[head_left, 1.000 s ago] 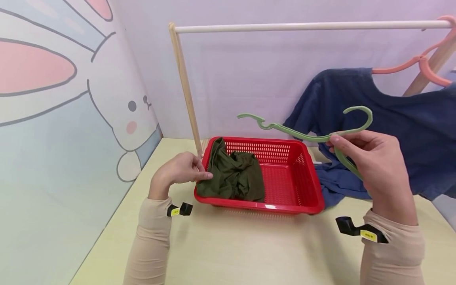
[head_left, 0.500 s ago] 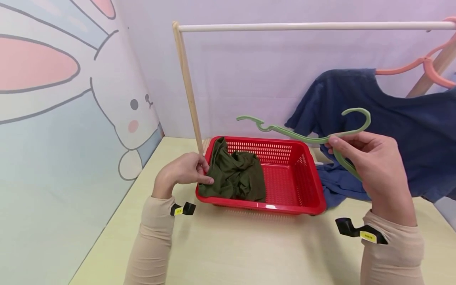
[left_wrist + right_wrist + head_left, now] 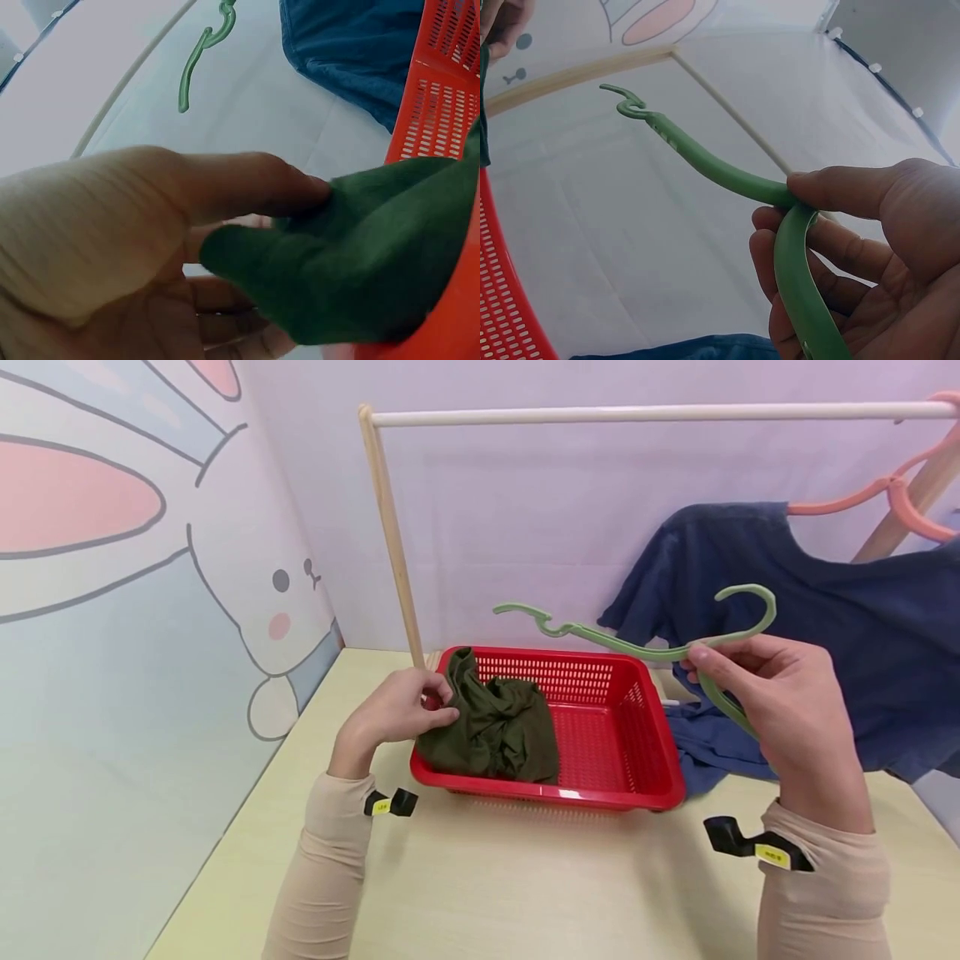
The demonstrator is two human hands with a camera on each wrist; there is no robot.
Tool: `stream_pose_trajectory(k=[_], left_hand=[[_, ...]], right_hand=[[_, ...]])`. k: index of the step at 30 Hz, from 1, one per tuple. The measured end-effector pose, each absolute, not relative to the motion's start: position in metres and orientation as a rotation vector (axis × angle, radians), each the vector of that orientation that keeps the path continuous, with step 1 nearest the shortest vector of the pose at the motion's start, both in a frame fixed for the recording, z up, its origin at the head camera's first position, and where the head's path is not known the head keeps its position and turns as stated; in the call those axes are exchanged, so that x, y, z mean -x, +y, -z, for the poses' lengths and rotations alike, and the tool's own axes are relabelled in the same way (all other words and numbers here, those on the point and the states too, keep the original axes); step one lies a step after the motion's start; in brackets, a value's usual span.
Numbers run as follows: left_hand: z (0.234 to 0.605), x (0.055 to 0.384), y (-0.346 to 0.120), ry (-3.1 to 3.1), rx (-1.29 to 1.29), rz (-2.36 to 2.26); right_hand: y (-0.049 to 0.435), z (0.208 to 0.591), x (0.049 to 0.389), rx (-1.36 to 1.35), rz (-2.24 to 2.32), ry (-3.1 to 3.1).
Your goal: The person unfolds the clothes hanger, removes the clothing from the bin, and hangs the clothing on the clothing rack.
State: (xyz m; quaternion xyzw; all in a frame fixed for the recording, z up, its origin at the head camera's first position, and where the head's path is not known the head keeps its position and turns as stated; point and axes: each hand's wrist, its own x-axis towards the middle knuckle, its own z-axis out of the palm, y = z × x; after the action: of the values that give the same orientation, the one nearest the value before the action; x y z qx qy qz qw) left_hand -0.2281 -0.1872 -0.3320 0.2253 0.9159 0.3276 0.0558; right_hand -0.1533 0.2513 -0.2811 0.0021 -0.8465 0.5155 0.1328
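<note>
A dark green garment lies crumpled in the left part of a red plastic basket. At the basket's left rim my left hand pinches a fold of it; in the left wrist view the cloth comes between thumb and fingers, its tip reaching toward the palm. My right hand grips a green clothes hanger just below its hook, up in the air right of the basket. One arm of the hanger points left over the basket, and the other runs down past the palm.
Behind the basket stands a drying rack with a white rail and wooden legs. A navy T-shirt hangs at the right on a pink hanger. A bunny-painted wall borders the table on the left.
My left hand has moved slightly right and up over the green garment, its thumb now on a fold higher up. The right hand with the hanger has barely shifted.
</note>
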Motion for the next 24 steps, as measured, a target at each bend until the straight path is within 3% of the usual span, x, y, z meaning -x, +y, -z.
stream_pose_trajectory(k=[13,24], left_hand=[[0.333,0.222,-0.160,2.803,-0.923,-1.333],[0.325,0.212,-0.142,2.420,-1.257,-1.630]], right_hand=[[0.252,0.281,0.152,-0.012,-1.500,-2.451],[0.250,0.281,0.154,-0.053,-1.529,-2.387]])
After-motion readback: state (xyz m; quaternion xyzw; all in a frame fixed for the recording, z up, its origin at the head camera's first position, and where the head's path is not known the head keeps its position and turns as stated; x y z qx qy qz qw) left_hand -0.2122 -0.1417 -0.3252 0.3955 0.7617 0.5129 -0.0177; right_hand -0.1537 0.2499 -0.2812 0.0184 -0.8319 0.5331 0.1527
